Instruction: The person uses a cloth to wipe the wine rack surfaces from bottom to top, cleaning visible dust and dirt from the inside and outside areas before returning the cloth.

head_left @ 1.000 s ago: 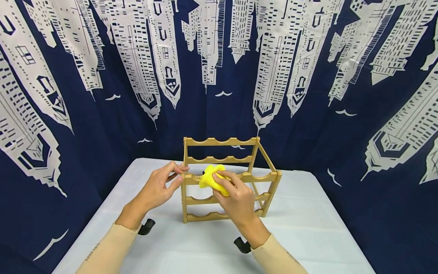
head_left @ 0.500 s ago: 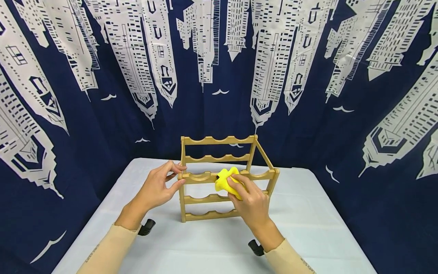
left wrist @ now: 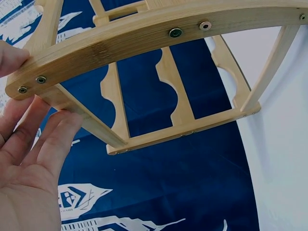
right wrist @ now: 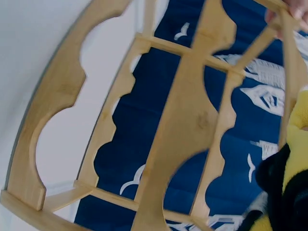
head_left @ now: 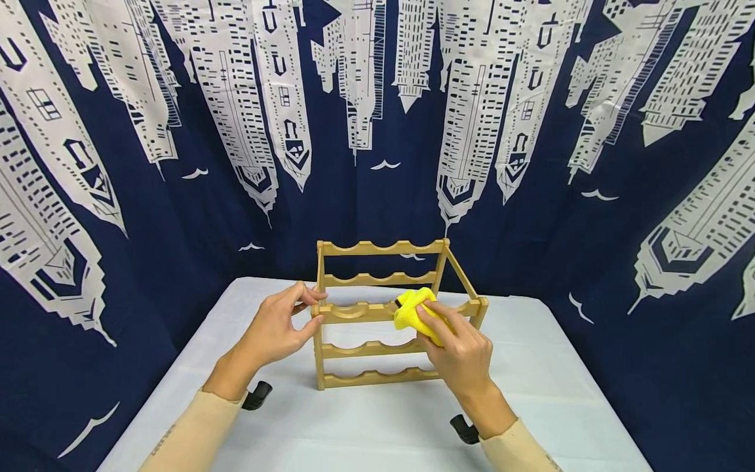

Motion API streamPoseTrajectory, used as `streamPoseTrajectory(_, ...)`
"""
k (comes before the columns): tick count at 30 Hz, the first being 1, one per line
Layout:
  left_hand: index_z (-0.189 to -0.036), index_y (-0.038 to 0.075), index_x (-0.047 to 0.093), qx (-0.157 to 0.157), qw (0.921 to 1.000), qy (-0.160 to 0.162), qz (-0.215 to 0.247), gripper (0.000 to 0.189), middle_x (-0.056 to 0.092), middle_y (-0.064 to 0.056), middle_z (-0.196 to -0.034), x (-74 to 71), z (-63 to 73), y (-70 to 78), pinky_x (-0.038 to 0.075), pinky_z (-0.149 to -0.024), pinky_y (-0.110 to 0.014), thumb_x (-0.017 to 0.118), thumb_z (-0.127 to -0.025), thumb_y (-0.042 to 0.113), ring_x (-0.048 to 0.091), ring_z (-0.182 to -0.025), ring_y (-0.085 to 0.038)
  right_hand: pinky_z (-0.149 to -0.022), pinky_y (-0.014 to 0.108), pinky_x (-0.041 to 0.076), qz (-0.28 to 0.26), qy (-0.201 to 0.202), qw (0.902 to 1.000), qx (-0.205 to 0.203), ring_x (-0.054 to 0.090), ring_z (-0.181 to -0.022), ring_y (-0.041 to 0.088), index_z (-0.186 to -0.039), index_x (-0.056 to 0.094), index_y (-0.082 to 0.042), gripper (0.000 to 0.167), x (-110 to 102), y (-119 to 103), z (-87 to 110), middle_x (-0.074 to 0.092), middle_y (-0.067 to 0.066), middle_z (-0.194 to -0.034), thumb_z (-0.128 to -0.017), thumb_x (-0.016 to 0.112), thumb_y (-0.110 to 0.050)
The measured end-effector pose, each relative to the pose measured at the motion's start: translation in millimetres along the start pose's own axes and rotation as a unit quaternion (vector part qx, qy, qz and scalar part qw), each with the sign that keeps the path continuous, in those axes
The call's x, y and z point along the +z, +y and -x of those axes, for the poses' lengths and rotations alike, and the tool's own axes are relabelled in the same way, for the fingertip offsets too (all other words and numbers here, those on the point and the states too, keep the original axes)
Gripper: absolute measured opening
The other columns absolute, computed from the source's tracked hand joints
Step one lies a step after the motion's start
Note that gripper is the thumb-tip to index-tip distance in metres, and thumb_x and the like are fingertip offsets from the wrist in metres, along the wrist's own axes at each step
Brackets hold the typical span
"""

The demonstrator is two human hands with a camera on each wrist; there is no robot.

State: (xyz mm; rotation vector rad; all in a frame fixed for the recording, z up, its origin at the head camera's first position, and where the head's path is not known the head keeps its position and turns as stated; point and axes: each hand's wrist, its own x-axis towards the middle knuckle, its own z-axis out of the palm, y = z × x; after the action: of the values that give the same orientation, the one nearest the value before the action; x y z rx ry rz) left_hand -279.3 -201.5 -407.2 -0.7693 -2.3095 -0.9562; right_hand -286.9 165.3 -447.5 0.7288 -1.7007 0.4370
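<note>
A light wooden rack [head_left: 354, 313] with scalloped rails stands upright on the table. My left hand [head_left: 274, 331] pinches its front upper left corner, thumb in front and fingers behind. In the left wrist view, the fingertips [left wrist: 62, 130] lie against the wood below a side bar with metal screws. My right hand [head_left: 460, 351] grips a bunched yellow cloth [head_left: 408, 316] with a black part, at the right portion of the front top rail. From the right wrist, the cloth [right wrist: 299, 139] shows at the right edge beside the rack's scalloped rails [right wrist: 192, 110]; most of that hand is out of frame.
The table [head_left: 330, 439] has a white cover. A dark blue curtain [head_left: 348, 203] with white buildings and birds hangs behind and beside it. Black mounts [head_left: 257, 396] are worn at both wrists.
My right hand has slid the yellow cloth rightward along the front top rail, from left of its middle toward its right end. The left hand stays at the rack's corner.
</note>
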Motion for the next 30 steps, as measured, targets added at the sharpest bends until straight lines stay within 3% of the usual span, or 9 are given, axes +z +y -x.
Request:
streamPoseTrajectory(2, -0.103, 0.013, 0.064, 0.005, 1.0, 0.003, -0.006, 0.029, 0.088, -0.008, -0.129, -1.4, -0.6, -0.1, 0.072, -0.103, -0.046, 0.089, -0.096, 0.001, 0.085, -0.127, -0.032, -0.069, 0.046, 0.072, -0.01, 0.004, 0.9992, 0.039, 0.088, -0.09, 0.033, -0.122, 0.091, -0.011, 0.062, -4, 4, -0.5, 0.088, 0.01, -0.118, -0.065, 0.11, 0.002)
streamPoseTrajectory(5, -0.103, 0.012, 0.065, 0.008, 0.9999, 0.006, -0.009, 0.028, 0.088, -0.009, -0.128, -4.8, -1.6, -0.4, 0.072, -0.104, -0.047, 0.089, -0.095, 0.001, 0.085, -0.126, -0.032, -0.089, 0.027, 0.072, -0.036, -0.003, 0.9939, 0.104, 0.088, -0.097, 0.034, -0.121, 0.091, -0.01, 0.056, -10, 11, -0.4, 0.088, 0.009, -0.116, -0.069, 0.107, 0.004)
streamPoseTrajectory(9, -0.103, 0.013, 0.065, 0.001, 0.9999, 0.009, -0.01, 0.028, 0.088, -0.009, -0.128, -8.4, -1.5, -1.4, 0.071, -0.104, -0.048, 0.089, -0.095, 0.001, 0.085, -0.127, -0.032, -0.114, 0.005, 0.051, -0.051, -0.022, 0.9882, 0.143, 0.088, -0.104, 0.037, -0.121, 0.091, -0.008, 0.052, -17, 22, 2.4, 0.088, 0.01, -0.117, -0.074, 0.106, 0.005)
streamPoseTrajectory(13, -0.104, 0.013, 0.065, -0.007, 0.9999, 0.005, -0.008, 0.028, 0.088, -0.009, -0.13, -7.5, -0.5, -2.4, 0.071, -0.104, -0.049, 0.089, -0.096, 0.001, 0.085, -0.128, -0.033, -0.093, 0.025, 0.071, -0.003, -0.043, 0.9946, 0.094, 0.088, -0.103, 0.036, -0.122, 0.091, -0.011, 0.057, -25, 32, 7.4, 0.088, 0.008, -0.118, -0.07, 0.109, 0.002)
streamPoseTrajectory(16, -0.104, 0.013, 0.065, -0.01, 0.9999, 0.001, -0.005, 0.027, 0.088, -0.008, -0.131, -5.1, -0.1, -2.5, 0.071, -0.105, -0.048, 0.089, -0.096, 0.002, 0.084, -0.129, -0.033, -0.07, 0.048, 0.072, 0.038, -0.046, 0.9977, 0.032, 0.088, -0.096, 0.038, -0.124, 0.09, -0.012, 0.062, -33, 42, 11.5, 0.088, 0.009, -0.119, -0.067, 0.11, 0.001)
streamPoseTrajectory(20, -0.104, 0.013, 0.065, -0.013, 0.9999, -0.002, -0.002, 0.028, 0.087, -0.007, -0.131, -2.9, 0.5, -2.0, 0.07, -0.106, -0.047, 0.089, -0.096, 0.001, 0.084, -0.129, -0.032, -0.063, 0.053, 0.069, 0.069, -0.022, 0.9973, -0.015, 0.086, -0.088, 0.041, -0.125, 0.09, -0.011, 0.065, -41, 55, 16.2, 0.088, 0.012, -0.119, -0.064, 0.108, 0.0)
streamPoseTrajectory(24, -0.104, 0.013, 0.065, -0.012, 0.9999, -0.001, -0.006, 0.028, 0.087, -0.006, -0.13, -2.6, 0.6, -1.7, 0.071, -0.106, -0.046, 0.089, -0.096, 0.002, 0.085, -0.129, -0.032, -0.065, 0.053, 0.068, 0.069, 0.02, 0.9974, 0.008, 0.086, -0.088, 0.04, -0.122, 0.091, -0.009, 0.064, -43, 63, 20.3, 0.089, 0.013, -0.116, -0.06, 0.108, 0.001)
streamPoseTrajectory(27, -0.105, 0.013, 0.065, -0.013, 0.9999, 0.0, -0.006, 0.028, 0.087, -0.007, -0.13, -1.8, 0.6, -1.7, 0.071, -0.106, -0.047, 0.089, -0.096, 0.001, 0.084, -0.129, -0.032, -0.079, 0.025, 0.07, 0.043, 0.051, 0.9967, 0.046, 0.086, -0.085, 0.04, -0.119, 0.091, -0.007, 0.058, -42, 64, 22.4, 0.088, 0.016, -0.114, -0.064, 0.106, 0.003)
streamPoseTrajectory(30, -0.106, 0.013, 0.066, -0.02, 0.9998, 0.001, 0.006, 0.028, 0.087, -0.008, -0.132, 1.1, 1.6, -2.3, 0.07, -0.108, -0.048, 0.089, -0.097, 0.001, 0.084, -0.131, -0.033, -0.103, 0.005, 0.056, 0.015, 0.091, 0.9928, 0.076, 0.084, -0.079, 0.044, -0.116, 0.091, -0.004, 0.049, -41, 63, 24.0, 0.087, 0.021, -0.111, -0.069, 0.101, 0.004)
